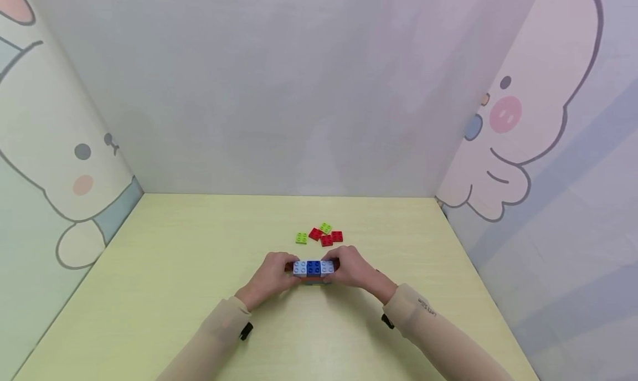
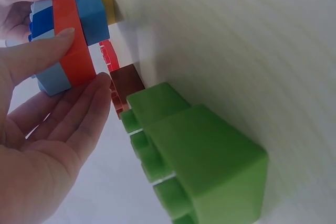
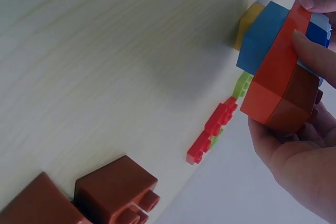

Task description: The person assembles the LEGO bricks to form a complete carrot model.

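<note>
A stack of toy building bricks is between my two hands. Its top row has a dark blue brick flanked by light blue ones, above a long orange-red brick. Beneath are a blue brick and a yellow brick. My left hand grips the left end, thumb on the orange-red side and fingers behind. My right hand holds the right end, where a brown brick sits against the orange-red one. Fingers partly cover both ends.
Beyond the stack lie red bricks and lime green bricks. Green bricks and a brown brick stand near my left hand. More brown bricks are by my right wrist. Walls surround the pale table at back and sides.
</note>
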`<state>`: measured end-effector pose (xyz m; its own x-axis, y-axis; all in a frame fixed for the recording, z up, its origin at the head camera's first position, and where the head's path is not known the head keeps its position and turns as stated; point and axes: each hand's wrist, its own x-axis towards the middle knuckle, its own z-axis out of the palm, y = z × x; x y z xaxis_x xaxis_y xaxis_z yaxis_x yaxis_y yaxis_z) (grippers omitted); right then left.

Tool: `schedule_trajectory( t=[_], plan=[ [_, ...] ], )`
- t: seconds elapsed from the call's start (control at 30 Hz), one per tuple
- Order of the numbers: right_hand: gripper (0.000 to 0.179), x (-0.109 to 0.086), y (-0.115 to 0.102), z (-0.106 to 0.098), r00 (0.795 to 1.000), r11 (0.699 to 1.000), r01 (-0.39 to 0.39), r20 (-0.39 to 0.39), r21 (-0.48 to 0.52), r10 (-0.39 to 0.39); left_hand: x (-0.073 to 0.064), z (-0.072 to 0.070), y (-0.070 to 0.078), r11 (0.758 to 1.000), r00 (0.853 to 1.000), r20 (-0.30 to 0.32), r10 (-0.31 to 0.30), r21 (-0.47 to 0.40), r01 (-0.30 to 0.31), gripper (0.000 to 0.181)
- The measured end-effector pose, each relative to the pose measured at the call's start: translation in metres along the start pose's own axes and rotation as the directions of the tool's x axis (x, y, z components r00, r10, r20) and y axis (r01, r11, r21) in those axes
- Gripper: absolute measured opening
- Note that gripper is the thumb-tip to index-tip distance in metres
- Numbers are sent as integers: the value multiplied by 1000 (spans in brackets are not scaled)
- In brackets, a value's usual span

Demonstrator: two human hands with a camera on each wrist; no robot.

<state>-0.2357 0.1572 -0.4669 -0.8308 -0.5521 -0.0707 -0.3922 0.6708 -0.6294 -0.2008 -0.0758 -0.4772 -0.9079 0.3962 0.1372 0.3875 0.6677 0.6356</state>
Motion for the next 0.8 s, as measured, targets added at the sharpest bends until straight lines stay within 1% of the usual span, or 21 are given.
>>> schedule_trajectory(
  t=[0.17,0.27,0.4,0.7,0.8],
  plan=[
    [31,0,11,3,1000,996,-20,-2,83,21,-1,0,0,1000,1000,8,-10,-7,10,27],
    [33,-1,15,4,1000,993,-13,-8,117,14,-1,0,-1,1000,1000,7,-10,-13,10,27],
    [34,-1,18,5,1000,991,3,-25,135,0,-1,0,-2,1000,1000,-6,-10,-13,10,26],
    [36,-3,19,9,997,988,-27,-64,154,37,-1,0,-2,1000,1000,-12,-2,-16,2,27],
    [37,-4,19,10,997,987,-27,-71,160,38,-1,0,-2,1000,1000,-6,-11,-16,11,27]
  ],
)
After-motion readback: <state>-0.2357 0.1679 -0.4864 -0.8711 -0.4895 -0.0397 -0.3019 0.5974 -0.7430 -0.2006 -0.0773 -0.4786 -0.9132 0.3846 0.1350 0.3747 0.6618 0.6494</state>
